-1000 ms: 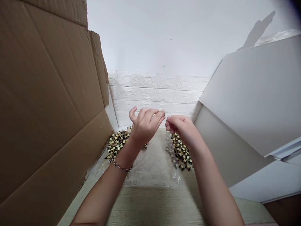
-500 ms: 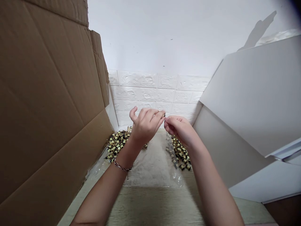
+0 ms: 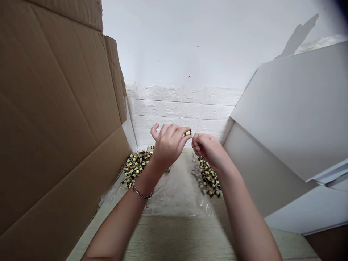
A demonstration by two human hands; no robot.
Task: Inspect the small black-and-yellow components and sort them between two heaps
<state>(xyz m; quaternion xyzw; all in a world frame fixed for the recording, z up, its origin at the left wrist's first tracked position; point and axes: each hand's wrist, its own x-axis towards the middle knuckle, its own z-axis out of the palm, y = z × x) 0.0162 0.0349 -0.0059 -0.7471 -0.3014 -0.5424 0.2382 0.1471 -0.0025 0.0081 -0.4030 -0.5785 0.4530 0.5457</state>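
Note:
Between the thumb and fingertips of my left hand is a small yellow-and-black coil, held up above the table. Right beside it, my right hand is closed in a pinch; whatever its fingertips grip is too small or hidden to make out. Below and to the left lies a heap of similar coils with thin coppery wires, partly covered by my left forearm. A second pile of coils lies on the right, partly behind my right wrist.
A clear plastic bag lies flat on the pale wooden table between the piles. Tall brown cardboard walls the left side, a white box the right. The white brick-patterned wall stands behind.
My right hand has shifted slightly right, away from my left fingertips. The coil in my left hand now shows more of its yellow side.

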